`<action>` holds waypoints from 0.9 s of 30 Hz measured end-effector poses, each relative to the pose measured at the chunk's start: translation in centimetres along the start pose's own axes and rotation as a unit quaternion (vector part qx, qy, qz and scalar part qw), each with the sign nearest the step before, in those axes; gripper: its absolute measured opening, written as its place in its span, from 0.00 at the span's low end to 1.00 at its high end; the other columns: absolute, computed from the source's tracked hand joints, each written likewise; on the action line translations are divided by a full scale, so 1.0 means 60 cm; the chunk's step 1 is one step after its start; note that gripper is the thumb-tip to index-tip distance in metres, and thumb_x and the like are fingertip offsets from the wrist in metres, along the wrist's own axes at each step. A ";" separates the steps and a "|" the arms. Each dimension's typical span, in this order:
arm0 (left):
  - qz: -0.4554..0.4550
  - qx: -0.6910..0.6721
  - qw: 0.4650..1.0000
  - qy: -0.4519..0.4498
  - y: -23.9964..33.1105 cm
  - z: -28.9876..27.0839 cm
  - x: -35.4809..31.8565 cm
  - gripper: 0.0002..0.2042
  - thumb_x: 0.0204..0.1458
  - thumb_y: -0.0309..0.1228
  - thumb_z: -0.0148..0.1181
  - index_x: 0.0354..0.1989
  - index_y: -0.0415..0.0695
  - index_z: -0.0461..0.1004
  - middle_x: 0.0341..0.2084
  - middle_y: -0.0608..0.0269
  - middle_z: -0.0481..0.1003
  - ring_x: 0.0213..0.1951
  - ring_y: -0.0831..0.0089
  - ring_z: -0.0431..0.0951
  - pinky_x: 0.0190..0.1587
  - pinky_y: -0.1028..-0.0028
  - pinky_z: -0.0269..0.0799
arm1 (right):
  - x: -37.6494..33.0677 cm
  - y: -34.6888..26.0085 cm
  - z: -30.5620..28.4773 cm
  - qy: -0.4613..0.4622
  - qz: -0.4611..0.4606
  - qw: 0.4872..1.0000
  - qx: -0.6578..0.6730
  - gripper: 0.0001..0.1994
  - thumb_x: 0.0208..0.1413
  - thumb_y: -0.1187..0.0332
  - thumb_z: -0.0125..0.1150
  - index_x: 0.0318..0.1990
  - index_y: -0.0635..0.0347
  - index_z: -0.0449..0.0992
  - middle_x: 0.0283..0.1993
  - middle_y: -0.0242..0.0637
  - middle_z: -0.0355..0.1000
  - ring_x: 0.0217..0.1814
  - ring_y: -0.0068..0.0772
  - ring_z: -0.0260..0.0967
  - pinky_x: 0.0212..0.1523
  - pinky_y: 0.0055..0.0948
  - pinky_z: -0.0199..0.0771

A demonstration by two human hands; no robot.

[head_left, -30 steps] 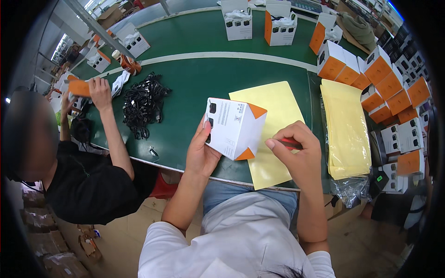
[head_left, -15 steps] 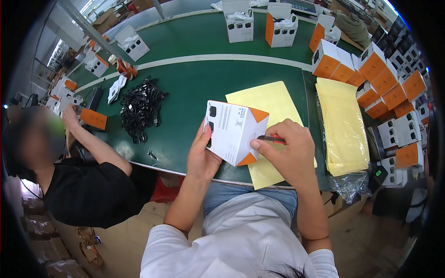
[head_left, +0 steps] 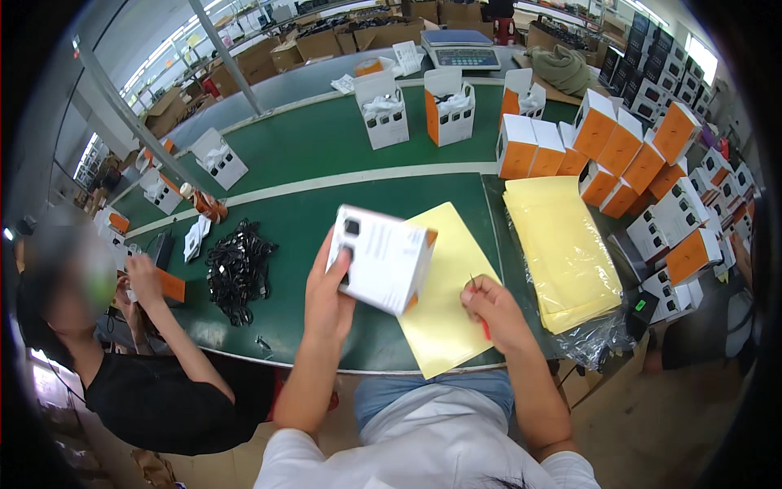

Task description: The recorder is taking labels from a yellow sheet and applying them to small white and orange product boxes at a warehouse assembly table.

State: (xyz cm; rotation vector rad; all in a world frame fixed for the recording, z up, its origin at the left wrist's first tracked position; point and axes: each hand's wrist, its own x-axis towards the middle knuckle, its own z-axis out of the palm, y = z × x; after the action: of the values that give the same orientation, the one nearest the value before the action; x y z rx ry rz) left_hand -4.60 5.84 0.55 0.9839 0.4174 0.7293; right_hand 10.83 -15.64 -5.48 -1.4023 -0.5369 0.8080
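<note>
My left hand (head_left: 327, 285) grips a white and orange product box (head_left: 383, 259) by its left side, thumb on the printed face. The box is tilted and held above the table. My right hand (head_left: 497, 310) is closed around a small red-handled tool (head_left: 486, 328) with a thin dark tip pointing up; its exact kind cannot be made out. This hand is over a yellow sheet (head_left: 440, 346) lying on the green table, apart from the box.
Black cables (head_left: 239, 273) lie heaped at left. A stack of yellow sheets (head_left: 566, 261) in plastic is at right, beside piled white and orange boxes (head_left: 619, 147). Opened boxes (head_left: 381, 114) stand along the back, near a scale (head_left: 460, 50). A co-worker (head_left: 155, 391) sits at left.
My right hand with the red-handled tool has drawn away from the box, down and right. The box has shifted left and turned in my left hand. The head view has tilted up.
</note>
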 end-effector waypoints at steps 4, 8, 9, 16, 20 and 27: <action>-0.032 0.145 0.989 0.004 -0.005 0.125 0.138 0.28 0.63 0.31 0.63 0.73 0.50 0.66 0.56 0.64 0.77 0.51 0.76 0.79 0.46 0.69 0.77 | -0.027 -0.020 -0.001 -0.080 0.074 0.952 0.287 0.08 0.67 0.69 0.60 0.50 0.57 0.71 0.35 0.26 0.66 0.33 0.18 0.62 0.37 0.28 0.70; 0.063 0.278 0.957 0.061 -0.130 0.158 0.356 0.34 0.49 0.27 0.73 0.69 0.51 0.72 0.57 0.51 0.75 0.55 0.59 0.78 0.52 0.63 0.76 | -0.022 -0.019 -0.002 -0.046 0.074 0.942 0.325 0.18 0.67 0.70 0.57 0.63 0.58 0.68 0.40 0.29 0.68 0.39 0.21 0.66 0.43 0.33 0.73; 0.038 0.295 0.953 0.049 -0.160 0.179 0.385 0.37 0.48 0.31 0.73 0.71 0.54 0.70 0.62 0.45 0.68 0.61 0.51 0.70 0.59 0.59 0.71 | -0.022 -0.014 -0.010 -0.010 0.082 0.945 0.317 0.19 0.67 0.70 0.57 0.64 0.58 0.67 0.40 0.28 0.68 0.39 0.20 0.67 0.44 0.34 0.73; 0.074 0.401 0.913 0.027 -0.247 0.323 0.393 0.32 0.53 0.39 0.69 0.68 0.43 0.71 0.57 0.45 0.73 0.56 0.51 0.73 0.61 0.62 0.68 | -0.020 0.001 -0.051 0.007 0.090 0.942 0.324 0.28 0.67 0.73 0.56 0.73 0.60 0.59 0.43 0.25 0.66 0.42 0.18 0.67 0.47 0.35 0.77; 0.135 0.412 0.900 -0.036 -0.240 0.272 0.421 0.25 0.55 0.35 0.67 0.61 0.38 0.74 0.53 0.49 0.75 0.50 0.56 0.77 0.54 0.62 0.73 | -0.013 0.009 -0.062 0.030 0.082 0.947 0.309 0.30 0.66 0.75 0.55 0.74 0.59 0.56 0.48 0.29 0.67 0.45 0.22 0.69 0.51 0.40 0.80; 0.194 0.508 0.837 -0.053 -0.255 0.161 0.556 0.43 0.45 0.34 0.75 0.70 0.33 0.61 0.64 0.37 0.68 0.66 0.45 0.69 0.69 0.59 0.64 | -0.028 0.012 -0.056 0.092 0.053 0.975 0.195 0.43 0.63 0.81 0.52 0.81 0.63 0.35 0.63 0.40 0.63 0.53 0.29 0.68 0.50 0.43 0.83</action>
State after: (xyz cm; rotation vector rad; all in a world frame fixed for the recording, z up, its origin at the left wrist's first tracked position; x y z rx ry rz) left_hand 30.11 18.75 -7.77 2.1592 0.5212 0.8080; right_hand 12.17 -19.10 -6.35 -1.1325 -0.1487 0.8082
